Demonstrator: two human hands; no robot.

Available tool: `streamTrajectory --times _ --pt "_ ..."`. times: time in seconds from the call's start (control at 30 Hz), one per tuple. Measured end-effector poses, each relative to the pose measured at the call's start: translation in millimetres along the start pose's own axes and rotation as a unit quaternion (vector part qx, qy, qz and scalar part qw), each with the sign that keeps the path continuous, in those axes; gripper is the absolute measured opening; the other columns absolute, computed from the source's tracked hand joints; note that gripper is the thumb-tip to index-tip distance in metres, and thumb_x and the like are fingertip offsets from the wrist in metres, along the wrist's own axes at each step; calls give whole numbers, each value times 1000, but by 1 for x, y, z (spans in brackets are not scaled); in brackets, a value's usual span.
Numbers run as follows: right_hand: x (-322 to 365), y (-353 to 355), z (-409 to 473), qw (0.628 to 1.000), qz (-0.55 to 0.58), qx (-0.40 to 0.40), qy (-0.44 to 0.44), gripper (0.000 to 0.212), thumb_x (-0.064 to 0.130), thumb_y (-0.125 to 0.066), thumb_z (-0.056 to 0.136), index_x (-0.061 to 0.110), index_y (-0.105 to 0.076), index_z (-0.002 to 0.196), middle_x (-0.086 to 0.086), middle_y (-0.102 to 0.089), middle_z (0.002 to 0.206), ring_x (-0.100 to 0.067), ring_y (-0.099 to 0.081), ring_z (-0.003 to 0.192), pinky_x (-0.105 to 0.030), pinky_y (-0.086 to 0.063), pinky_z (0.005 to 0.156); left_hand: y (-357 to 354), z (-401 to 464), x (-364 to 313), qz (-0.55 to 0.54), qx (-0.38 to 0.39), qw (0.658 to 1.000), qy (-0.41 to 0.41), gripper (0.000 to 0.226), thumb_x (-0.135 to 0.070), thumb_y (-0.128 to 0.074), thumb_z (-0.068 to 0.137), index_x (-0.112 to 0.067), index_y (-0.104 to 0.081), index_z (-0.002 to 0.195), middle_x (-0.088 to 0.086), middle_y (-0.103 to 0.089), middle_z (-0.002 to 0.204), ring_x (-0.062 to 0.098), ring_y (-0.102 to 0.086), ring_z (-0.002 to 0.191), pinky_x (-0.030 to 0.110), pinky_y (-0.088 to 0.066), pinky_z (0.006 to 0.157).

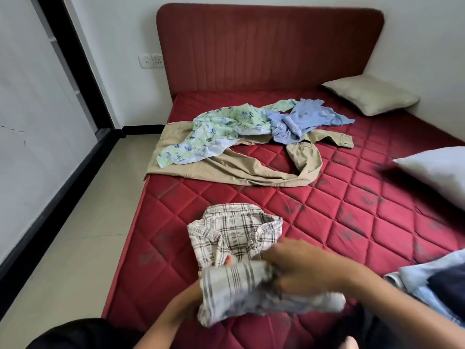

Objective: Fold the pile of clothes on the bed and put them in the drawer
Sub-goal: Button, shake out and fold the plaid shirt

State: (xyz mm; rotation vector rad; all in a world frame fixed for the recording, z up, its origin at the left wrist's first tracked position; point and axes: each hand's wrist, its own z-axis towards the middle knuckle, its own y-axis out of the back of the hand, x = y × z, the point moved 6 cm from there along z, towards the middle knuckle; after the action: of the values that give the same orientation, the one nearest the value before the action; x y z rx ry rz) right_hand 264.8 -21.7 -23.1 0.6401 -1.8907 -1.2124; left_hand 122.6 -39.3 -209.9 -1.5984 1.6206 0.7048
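Plaid cotton is being doubled over: the checked shirt [239, 238] is lying near the foot of the red bed [352, 210], its near end lifted. The right hand [302, 268] is curling its grip around that hem; the left hand [186, 306] is holding it from beneath, though blur is hiding its fingers. Laying the hem squarely onto the collar would likely be keeping the fold neat.

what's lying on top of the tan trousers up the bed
A green flowered garment lies across the left part of the tan trousers, and a crumpled blue garment covers their upper right. Whatever part of the trousers sits beneath those two is hidden; nothing else shows on them.
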Motion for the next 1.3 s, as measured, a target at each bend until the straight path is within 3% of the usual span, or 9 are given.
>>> streamTrajectory --times 0.07,0.1,0.3,0.4,0.53,0.67,0.83,1.0,1.3 --pt "-14 19 28 998 13 -61 -23 15 32 -62 84 21 -53 79 7 -59 73 -17 -55 73 -30 -44 63 3 -14 2 -104 -36 994 12 34 -14 -45 100 15 -60 111 24 -62 116 29 -66 101 19 -52 47" --pt "-23 28 44 993 -13 -105 -43 16 39 -62 87 25 -56 85 8 -61 78 -19 -57 77 -30 -43 66 2 -14 2 -154 -28 987 28 45 -12 -33 103 15 -68 94 26 -69 97 28 -72 82 23 -51 40" --pt "-78 -23 119 962 -179 -147 -144 51 40 -40 100 25 -31 147 -7 -25 157 -28 -23 144 -53 -14 116 34 10 11 -232 -115 964 67 67 -60 -32 95 -7 -72 102 16 -72 104 28 -72 89 45 -56 81" --pt "-100 -101 120 981 -69 -33 -176 57 57 -17 99 35 -16 152 1 0 162 -18 2 149 -54 4 117 35 17 15 -244 -75 965 60 81 -77 -22 84 -18 -65 120 11 -67 120 28 -63 113 52 -45 101" --pt "-108 -112 113 978 -4 -111 -177 92 75 18 73 39 -17 151 8 -6 162 -12 -3 149 -48 5 117 37 22 22 -227 -51 972 38 75 -77 -34 82 -24 -59 129 5 -62 130 24 -57 122 51 -38 108" --pt "-71 -112 95 970 -143 -184 -74 81 70 -13 93 15 -50 139 -6 -45 147 -21 -40 138 -49 -16 114 43 32 38 -181 -65 981 18 77 -75 -66 69 -29 -59 130 -1 -59 134 21 -52 127 49 -34 111" --pt "-66 -162 81 967 -216 -130 -36 106 75 -53 69 6 -33 147 -16 -36 151 -31 -34 140 -52 -26 109 36 23 31 -170 -93 980 44 52 -44 -76 77 -10 -64 113 7 -71 111 23 -66 107 45 -49 98" --pt "-64 -155 98 973 -183 -121 -71 92 52 -78 45 6 -59 123 -13 -65 122 -29 -64 111 -44 -56 83 41 14 18 -139 -123 980 65 43 -29 -73 83 -4 -58 115 13 -72 107 25 -70 97 44 -54 90" --pt "-73 -74 86 964 32 -212 -154 27 38 -57 79 14 -54 92 -15 -68 93 -38 -63 89 -39 -46 69 50 -29 -70 -14 -258 957 -128 19 -25 -52 98 -17 -65 88 -4 -70 78 7 -64 70 24 -50 64"
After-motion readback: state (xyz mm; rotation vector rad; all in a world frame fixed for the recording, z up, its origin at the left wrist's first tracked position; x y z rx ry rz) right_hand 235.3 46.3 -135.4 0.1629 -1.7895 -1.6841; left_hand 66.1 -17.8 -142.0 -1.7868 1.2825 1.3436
